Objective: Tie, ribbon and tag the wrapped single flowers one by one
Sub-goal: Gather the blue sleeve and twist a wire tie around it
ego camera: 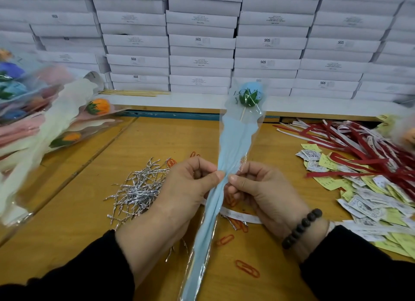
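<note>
I see both hands gripping one wrapped flower [235,143] above the desk [78,210]. The left hand [188,188] pinches the blue wrap at mid-length between thumb and fingers; the right hand [258,188] pinches it just opposite, thumbs nearly touching. The blue flower head points away from me, the stem end toward me. Silver twist ties [139,188] lie left of the hands; red ribbons [363,148] and paper tags [370,202] lie right. More wrapped flowers [45,121] are piled far left.
</note>
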`<state>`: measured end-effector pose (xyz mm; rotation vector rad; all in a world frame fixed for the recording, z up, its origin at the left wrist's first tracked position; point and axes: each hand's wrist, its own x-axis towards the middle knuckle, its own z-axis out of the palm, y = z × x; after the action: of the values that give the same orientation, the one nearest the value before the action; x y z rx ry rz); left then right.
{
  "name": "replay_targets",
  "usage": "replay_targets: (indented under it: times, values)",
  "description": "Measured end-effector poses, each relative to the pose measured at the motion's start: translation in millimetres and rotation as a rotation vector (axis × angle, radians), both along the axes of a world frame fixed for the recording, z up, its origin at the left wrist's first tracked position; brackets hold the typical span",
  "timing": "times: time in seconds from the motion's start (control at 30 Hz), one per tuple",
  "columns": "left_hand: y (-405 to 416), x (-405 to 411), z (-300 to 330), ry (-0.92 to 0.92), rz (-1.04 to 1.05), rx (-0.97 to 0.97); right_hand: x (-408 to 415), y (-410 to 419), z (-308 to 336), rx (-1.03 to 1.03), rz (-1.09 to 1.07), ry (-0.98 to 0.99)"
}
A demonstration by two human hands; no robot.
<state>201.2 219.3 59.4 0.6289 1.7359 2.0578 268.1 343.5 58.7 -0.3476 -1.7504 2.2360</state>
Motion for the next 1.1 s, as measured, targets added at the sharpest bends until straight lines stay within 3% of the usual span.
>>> replay_targets:
  times: [0.37, 0.8, 1.1]
  values:
    - [0.0, 0.2, 0.0, -0.109, -0.084, 0.053, -2.3, 2.1, -2.7, -0.044, 0.022, 0.047]
    - [2.0, 2.6, -1.7, -0.077, -0.082, 0.011, 0.4, 5.4, 0.2, 0.206, -0.036, 0.046]
    - [-0.4, 6.5, 6.5, -0.263, -0.179, -0.017, -0.7, 8.7, 0.5, -0.008, 0.09, 0.114]
